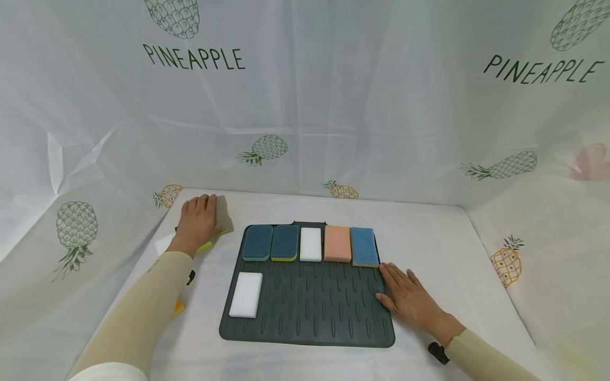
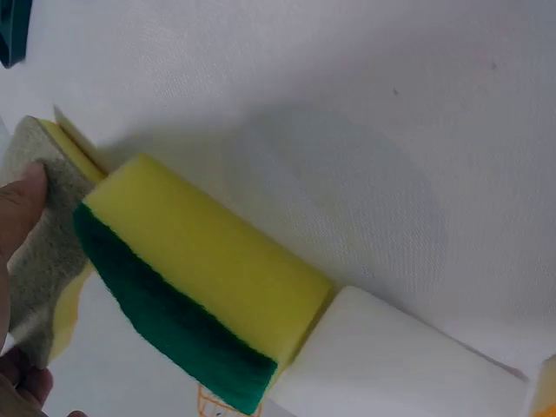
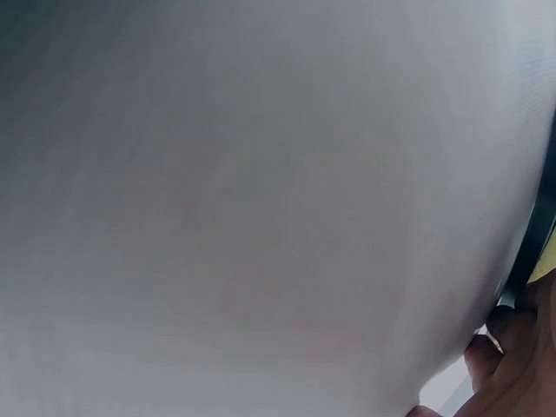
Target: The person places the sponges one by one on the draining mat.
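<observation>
At the back left of the table, my left hand (image 1: 196,219) holds a grey-faced yellow sponge (image 2: 48,234), its thumb on the grey face and fingertips at the far edge. Next to it lies a yellow sponge with a green scouring side (image 2: 208,252), then a white block (image 2: 391,360). My right hand (image 1: 412,301) rests with fingers extended at the right edge of a dark ribbed mat (image 1: 314,307), fingertips near a blue sponge (image 1: 364,246). Along the mat's back edge also sit two dark teal sponges (image 1: 258,242), a white block (image 1: 311,244) and an orange sponge (image 1: 337,243).
Another white block (image 1: 246,295) lies at the mat's front left. An orange piece (image 1: 178,307) shows partly behind the left forearm. White sheeting printed with pineapples (image 1: 269,147) hangs behind and beside the white-covered table (image 1: 405,227).
</observation>
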The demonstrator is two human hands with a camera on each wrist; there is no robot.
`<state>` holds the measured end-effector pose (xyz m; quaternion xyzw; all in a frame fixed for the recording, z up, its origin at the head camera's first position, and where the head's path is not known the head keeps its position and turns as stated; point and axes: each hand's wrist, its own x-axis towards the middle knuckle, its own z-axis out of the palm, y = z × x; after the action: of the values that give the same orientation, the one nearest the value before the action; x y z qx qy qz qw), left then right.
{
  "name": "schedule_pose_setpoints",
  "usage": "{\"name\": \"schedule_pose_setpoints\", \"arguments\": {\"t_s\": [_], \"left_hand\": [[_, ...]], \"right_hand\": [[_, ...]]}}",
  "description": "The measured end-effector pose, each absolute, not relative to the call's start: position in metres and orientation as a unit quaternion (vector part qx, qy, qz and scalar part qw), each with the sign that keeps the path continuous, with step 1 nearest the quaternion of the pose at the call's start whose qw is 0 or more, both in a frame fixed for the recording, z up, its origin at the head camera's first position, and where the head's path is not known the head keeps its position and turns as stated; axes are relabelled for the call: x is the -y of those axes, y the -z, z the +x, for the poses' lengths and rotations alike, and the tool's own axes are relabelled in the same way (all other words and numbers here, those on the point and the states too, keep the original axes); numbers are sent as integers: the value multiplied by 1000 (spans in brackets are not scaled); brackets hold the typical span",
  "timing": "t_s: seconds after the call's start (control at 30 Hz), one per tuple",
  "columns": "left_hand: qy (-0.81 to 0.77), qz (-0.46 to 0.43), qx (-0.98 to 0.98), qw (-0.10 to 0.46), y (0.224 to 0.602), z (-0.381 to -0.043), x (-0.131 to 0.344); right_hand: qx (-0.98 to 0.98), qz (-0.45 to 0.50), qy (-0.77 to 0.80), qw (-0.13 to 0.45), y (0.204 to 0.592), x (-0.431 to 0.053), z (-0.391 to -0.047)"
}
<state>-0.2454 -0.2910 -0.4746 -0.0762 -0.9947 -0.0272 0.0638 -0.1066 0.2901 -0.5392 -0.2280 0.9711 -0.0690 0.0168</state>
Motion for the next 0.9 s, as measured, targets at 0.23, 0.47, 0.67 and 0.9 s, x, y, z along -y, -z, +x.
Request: {"name": "schedule_pose_setpoints", "arguments": {"t_s": [0.23, 0.47, 0.67, 0.9], "left_hand": [[40, -71, 995, 64, 477, -244, 287], [32, -69, 995, 61, 480, -244, 288], [30, -59, 997, 42, 480, -245, 289], [23, -58, 997, 40, 482, -249, 292]], "right_hand": [[-971, -226, 72, 19, 539, -291, -107], [-971, -225, 71, 22, 540, -292, -108], [-971, -229, 70, 16, 541, -293, -108], [-970, -229, 74, 17, 542, -292, -108]]}}
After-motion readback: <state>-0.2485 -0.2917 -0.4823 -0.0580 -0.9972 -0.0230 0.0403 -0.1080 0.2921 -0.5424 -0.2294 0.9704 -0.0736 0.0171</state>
